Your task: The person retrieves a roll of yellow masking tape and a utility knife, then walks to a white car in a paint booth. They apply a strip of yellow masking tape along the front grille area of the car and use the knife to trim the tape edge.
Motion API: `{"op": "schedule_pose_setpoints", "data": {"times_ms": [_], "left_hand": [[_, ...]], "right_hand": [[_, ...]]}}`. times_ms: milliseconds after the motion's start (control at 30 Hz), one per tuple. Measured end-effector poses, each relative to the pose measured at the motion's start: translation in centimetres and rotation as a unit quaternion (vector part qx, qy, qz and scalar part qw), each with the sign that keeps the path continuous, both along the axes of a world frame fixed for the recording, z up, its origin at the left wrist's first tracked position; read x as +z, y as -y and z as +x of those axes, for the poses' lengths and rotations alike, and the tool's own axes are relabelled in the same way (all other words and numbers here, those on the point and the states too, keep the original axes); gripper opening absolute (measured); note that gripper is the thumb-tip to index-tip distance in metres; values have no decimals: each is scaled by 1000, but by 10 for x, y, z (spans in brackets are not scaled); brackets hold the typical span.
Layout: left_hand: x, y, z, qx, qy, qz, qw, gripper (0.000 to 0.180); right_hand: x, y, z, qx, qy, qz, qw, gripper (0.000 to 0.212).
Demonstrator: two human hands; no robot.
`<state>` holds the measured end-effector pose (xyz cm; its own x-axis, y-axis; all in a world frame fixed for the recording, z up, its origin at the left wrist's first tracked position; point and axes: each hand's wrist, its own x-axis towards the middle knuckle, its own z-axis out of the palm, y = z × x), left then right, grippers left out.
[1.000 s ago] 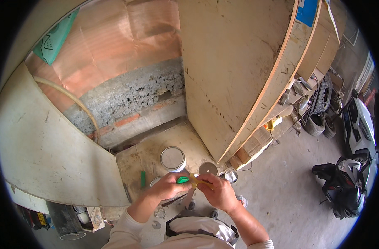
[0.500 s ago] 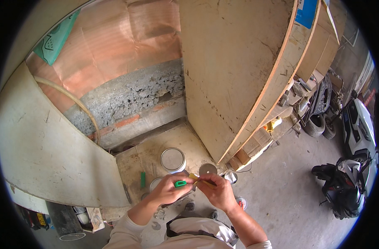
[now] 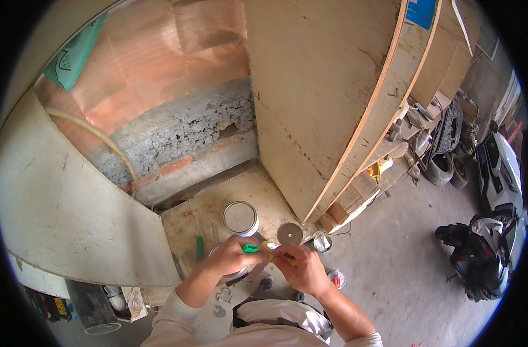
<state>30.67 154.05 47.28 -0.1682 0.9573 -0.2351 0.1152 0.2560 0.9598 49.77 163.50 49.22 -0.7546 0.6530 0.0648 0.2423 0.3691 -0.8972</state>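
My left hand (image 3: 232, 256) is closed around a green-handled tool (image 3: 250, 248); the rest of that tool is mostly hidden. Close beside it, my right hand (image 3: 303, 267) pinches a thin yellow piece (image 3: 289, 260), part of which shows between the hands with a whitish patch. What the yellow piece is made of I cannot make out. Just beyond the hands stands a lidded paint can (image 3: 241, 217). A second can (image 3: 216, 250) is partly covered by my left hand. Past my right hand lies a round brown disc (image 3: 290, 234) with a central hole.
A green strip (image 3: 199, 247) lies left of the cans. Right of my hands are a small can with white contents (image 3: 322, 243) and a tin holding red items (image 3: 337, 279). Pale panels (image 3: 322, 104) stand on both sides. A motorcycle (image 3: 484, 248) is parked at right.
Both hands stay close together. My left hand has shifted slightly left and up, and more of the yellow piece, with a whitish patch, shows between the hands.
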Motion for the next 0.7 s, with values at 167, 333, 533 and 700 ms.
{"op": "schedule_pose_setpoints", "data": {"times_ms": [167,333,533,700], "left_hand": [[6,0,23,115,-290,194,930,22],[5,6,32,77,-374,221,897,34],[1,7,24,35,-439,224,869,41],[-4,7,26,36,-449,195,871,38]], "right_hand": [[-16,3,-2,-58,-45,-2,997,15],[-23,6,-5,-62,-108,-38,991,16],[-14,13,-6,-50,-54,18,997,27],[0,12,0,-34,62,47,996,39]]}}
